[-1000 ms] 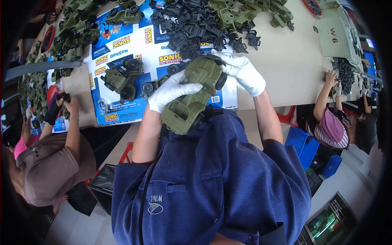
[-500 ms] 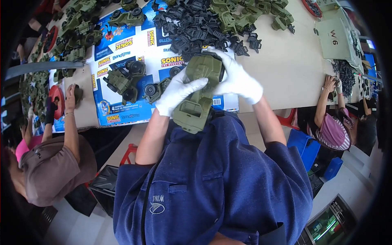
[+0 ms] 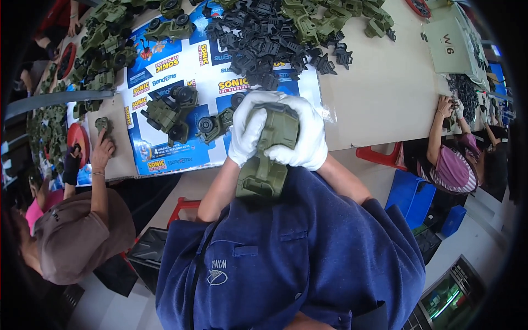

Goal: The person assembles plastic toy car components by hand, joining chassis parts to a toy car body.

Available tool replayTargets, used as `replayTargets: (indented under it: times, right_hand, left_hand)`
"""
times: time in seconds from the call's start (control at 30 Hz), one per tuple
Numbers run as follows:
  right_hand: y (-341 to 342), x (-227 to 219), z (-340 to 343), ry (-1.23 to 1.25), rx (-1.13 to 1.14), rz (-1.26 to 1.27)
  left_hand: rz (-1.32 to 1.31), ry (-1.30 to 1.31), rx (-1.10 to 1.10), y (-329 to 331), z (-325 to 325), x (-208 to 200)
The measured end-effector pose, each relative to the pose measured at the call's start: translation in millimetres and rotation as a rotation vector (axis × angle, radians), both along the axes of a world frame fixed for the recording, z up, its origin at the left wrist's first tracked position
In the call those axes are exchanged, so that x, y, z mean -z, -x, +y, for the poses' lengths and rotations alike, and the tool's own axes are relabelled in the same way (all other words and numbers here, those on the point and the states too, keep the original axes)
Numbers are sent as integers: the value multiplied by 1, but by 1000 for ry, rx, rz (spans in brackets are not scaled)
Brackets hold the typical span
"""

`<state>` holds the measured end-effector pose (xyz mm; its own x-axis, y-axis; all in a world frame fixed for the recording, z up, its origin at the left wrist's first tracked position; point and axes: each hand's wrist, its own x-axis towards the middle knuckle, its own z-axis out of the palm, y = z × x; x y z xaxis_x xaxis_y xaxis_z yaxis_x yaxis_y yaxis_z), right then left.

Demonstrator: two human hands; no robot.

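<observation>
Both hands, in white gloves, grip one olive-green toy vehicle (image 3: pixel 281 129) close to my chest, past the table's near edge. My left hand (image 3: pixel 247 129) wraps its left side, with the thumb bent over the body. Around the far end and right side curls my right hand (image 3: pixel 308 135), its thumb pressed on the middle of the toy. The fingers beneath the toy are hidden. Just left of my hands, more green toy vehicles (image 3: pixel 168 114) with black wheels lie on the printed sheet (image 3: pixel 223 151).
A heap of black plastic parts (image 3: pixel 256 41) lies beyond my hands, with green vehicle bodies (image 3: pixel 316 22) beside it. A cream bin (image 3: pixel 451 47) stands at the far right of the table (image 3: pixel 379 88). Co-workers sit on both sides; one co-worker's hand (image 3: pixel 102 151) touches a green piece.
The toy vehicle has tilted and come nearer to my body. My right hand has moved down and wrapped further round it. The left co-worker's hand has shifted off the green piece's side.
</observation>
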<state>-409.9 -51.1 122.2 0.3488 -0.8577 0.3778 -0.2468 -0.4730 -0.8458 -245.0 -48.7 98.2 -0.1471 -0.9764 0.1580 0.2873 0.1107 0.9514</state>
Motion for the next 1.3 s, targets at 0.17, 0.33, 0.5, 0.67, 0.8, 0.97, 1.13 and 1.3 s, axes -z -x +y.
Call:
replayTargets:
  times: [0.17,0.33,0.5,0.67,0.8,0.97,1.13,1.3]
  right_hand:
    - [5,30,1,-245,194,75]
    - [125,72,-56,-573,778,-117]
    - [156,112,-60,123,1002,589]
    - [23,121,-58,-424,248,443]
    - [-15,139,-74,-302,306,511]
    - [6,141,-77,-207,268,509]
    - [22,80,-68,-863,158,-374]
    - [32,47,-63,-1002,-88,-715]
  left_hand:
    - [-157,-162,38,2,-8,30]
    - [-915,-141,-287,-62,-14,43]
    - [-1766,-286,187,-78,-11,53]
    - [-1539,-506,224,-78,-18,68]
    - [-813,-596,95,-96,-7,85]
    - [-397,-605,115,-90,5,66]
    - [-85,-592,190,-72,-2,12]
    - [-93,-536,378,-62,-7,-1]
